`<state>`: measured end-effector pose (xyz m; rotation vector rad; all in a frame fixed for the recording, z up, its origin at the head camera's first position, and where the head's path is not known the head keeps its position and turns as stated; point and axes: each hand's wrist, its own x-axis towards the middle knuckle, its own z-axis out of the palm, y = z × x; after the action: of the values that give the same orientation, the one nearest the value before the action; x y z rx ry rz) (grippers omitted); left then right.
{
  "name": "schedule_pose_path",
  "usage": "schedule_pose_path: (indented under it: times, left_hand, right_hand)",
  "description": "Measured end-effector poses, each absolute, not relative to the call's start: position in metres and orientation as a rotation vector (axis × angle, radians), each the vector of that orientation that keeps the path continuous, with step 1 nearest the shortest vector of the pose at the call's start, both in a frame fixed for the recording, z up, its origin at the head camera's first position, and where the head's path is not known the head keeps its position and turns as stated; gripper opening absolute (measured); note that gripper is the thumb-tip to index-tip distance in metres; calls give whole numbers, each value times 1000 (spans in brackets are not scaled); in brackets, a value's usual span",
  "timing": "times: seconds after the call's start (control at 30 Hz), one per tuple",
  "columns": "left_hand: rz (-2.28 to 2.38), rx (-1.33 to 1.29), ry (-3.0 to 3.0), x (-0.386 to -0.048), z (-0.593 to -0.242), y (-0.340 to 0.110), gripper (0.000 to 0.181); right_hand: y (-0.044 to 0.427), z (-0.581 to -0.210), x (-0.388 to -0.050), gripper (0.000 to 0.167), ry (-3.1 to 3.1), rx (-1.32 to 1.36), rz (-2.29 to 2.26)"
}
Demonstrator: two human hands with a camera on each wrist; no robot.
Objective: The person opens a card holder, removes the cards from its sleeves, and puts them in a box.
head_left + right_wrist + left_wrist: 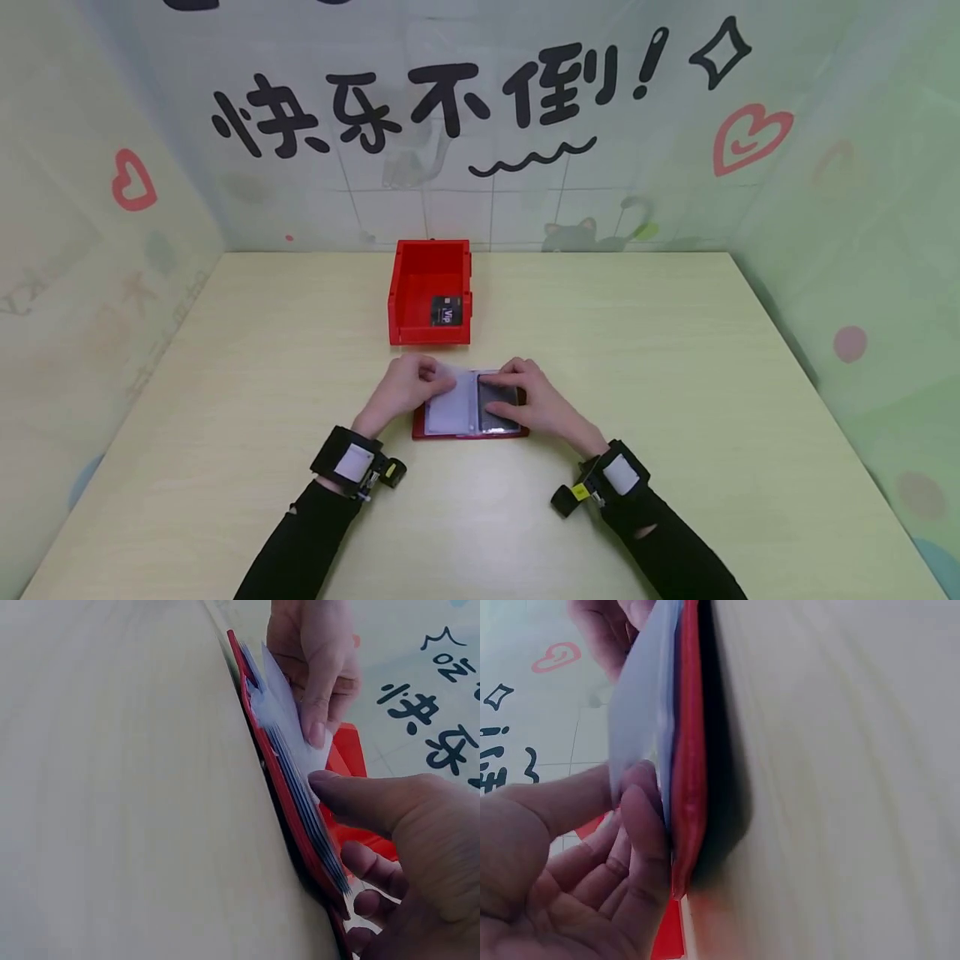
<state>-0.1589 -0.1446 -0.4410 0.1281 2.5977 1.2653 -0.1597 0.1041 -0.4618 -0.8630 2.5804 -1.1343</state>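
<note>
A red-covered card holder (420,435) lies spread on the table, with translucent plastic sleeve pages. My left hand (407,387) pinches one sleeve page (641,705) between thumb and fingers. In the left wrist view that page stands raised off the pages beneath. The right-hand side of the holder shows a dark insert (501,397) under clear plastic. Over that side, my right hand (542,402) rests with thumb and forefinger spread apart. The right wrist view shows its thumb (352,796) by the stacked page edges, its other fingers loosely bent.
Just beyond the card holder stands a red plastic bin (429,336). Inside it, at the near right corner, lies a black card marked "Vip" (447,312). Printed fabric walls (480,208) border the pale wooden table (637,333) at the back and sides.
</note>
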Motion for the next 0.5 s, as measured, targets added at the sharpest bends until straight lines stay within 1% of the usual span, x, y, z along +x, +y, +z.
schedule_pose_path:
  times: [0.07, 0.2, 0.33, 0.43, 0.5]
  left_hand:
    - [1256, 79, 2608, -158, -440, -144, 20]
    - [1233, 18, 2630, -157, -437, -142, 30]
    - [1169, -2, 2688, -155, -435, -139, 40]
    - [1090, 4, 2758, -152, -433, -134, 44]
    - [1040, 31, 2814, -149, -431, -129, 43]
  right_hand:
    - [106, -463, -162, 49, 2630, -803, -1119]
    - [112, -464, -168, 59, 2702, -703, -1059]
    - [118, -468, -174, 59, 2743, -674, -1013]
    - [123, -472, -178, 55, 2754, -688, -1026]
    - [125, -473, -180, 54, 2756, -699, -1034]
